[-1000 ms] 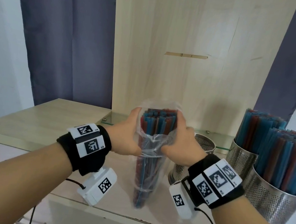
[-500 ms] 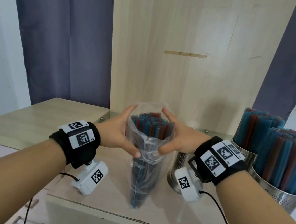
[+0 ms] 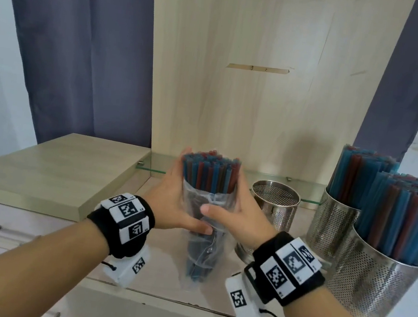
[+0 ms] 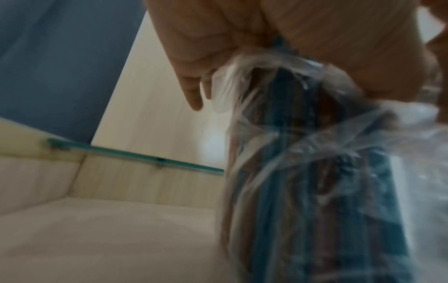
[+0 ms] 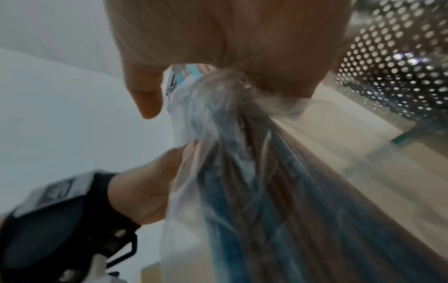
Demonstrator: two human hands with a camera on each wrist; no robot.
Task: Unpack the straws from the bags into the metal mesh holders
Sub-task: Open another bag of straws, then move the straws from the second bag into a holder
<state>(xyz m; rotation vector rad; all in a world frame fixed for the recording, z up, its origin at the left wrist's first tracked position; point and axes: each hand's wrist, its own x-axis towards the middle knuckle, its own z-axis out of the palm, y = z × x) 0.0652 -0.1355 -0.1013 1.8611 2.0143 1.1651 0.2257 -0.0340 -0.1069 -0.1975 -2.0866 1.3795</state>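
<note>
A bundle of blue and red straws (image 3: 210,171) stands upright on the counter in a clear plastic bag (image 3: 202,240). The bag's mouth sits bunched partway down, so the straw tops are bare. My left hand (image 3: 170,201) grips the bundle from the left, thumb across the front. From the right, my right hand (image 3: 240,215) grips it with its thumb on the plastic. Both wrist views are blurred: the left hand (image 4: 218,38) on the crumpled bag (image 4: 315,172), the right hand (image 5: 242,38) on the bag (image 5: 230,172). An empty metal mesh holder (image 3: 274,207) stands just right of the bundle.
Two mesh holders (image 3: 334,228) (image 3: 377,284) packed with straws stand at the right of the counter. A raised wooden ledge (image 3: 54,172) lies to the left, and a wooden back panel (image 3: 263,99) with a glass shelf edge (image 3: 309,198) behind. Drawer handles show below the front edge.
The bag's mouth has gone from above the straw tops to partway down the bundle, baring the tops. Both hands have slid lower round the bundle.
</note>
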